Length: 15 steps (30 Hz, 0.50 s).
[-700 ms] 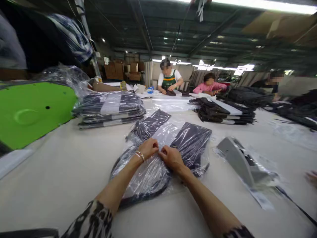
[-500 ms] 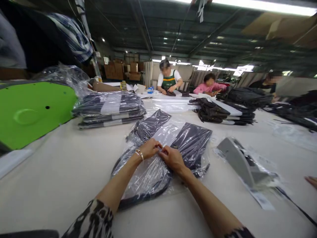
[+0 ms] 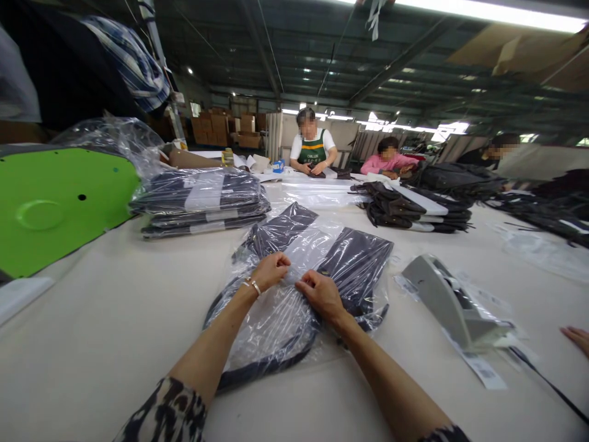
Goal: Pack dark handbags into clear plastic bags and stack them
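In front of me a dark bag [image 3: 356,258] with a long strap [image 3: 257,376] lies flat in a clear plastic bag [image 3: 271,319]. A pale sheet [image 3: 315,242] crosses its middle. My left hand [image 3: 271,272] is closed in a pinch on the clear film, over the middle of the package. Just to its right, my right hand [image 3: 322,296] also pinches the film, fingers bent and pressed together. A small stretch of clear plastic spans the gap between both hands; I cannot tell whether it is a separate piece.
A stack of wrapped dark bags [image 3: 202,199] stands back left, near a green panel [image 3: 69,209]. At right sits a grey label dispenser [image 3: 444,301]; behind it are piled dark bags [image 3: 414,209]. Another person's hand [image 3: 577,337] shows at the right edge. Co-workers [image 3: 313,147] work across the table.
My left hand has moved a little left, away from my right hand, widening the gap between them. My right hand has stayed nearly in place.
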Each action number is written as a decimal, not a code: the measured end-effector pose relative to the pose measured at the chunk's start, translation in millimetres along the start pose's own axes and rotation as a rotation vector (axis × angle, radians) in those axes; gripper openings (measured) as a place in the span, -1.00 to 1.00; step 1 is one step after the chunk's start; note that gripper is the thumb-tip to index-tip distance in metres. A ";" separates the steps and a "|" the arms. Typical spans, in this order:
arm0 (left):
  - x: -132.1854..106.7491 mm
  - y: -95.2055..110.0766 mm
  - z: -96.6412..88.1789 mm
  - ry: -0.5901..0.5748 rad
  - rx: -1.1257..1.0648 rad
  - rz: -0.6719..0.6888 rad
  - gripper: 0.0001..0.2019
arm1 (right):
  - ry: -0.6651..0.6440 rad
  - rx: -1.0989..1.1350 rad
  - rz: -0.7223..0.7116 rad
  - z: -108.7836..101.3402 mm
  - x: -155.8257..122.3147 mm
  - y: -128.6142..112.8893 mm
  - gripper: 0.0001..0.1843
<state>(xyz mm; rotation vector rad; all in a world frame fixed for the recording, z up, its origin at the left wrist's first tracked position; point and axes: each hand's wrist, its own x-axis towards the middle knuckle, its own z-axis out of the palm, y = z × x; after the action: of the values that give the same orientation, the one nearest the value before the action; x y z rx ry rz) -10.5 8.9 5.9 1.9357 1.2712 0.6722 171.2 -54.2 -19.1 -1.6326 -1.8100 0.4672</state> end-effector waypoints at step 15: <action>-1.1 -0.7 17.2 0.096 0.222 -0.037 -0.88 | -0.296 -0.021 0.099 -48.4 -14.3 -16.6 -0.82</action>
<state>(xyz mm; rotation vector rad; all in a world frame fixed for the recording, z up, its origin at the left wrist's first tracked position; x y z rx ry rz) 1.5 3.2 -5.2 2.0727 1.4917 0.6336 191.4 -78.5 23.6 -1.7469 -1.9553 0.7707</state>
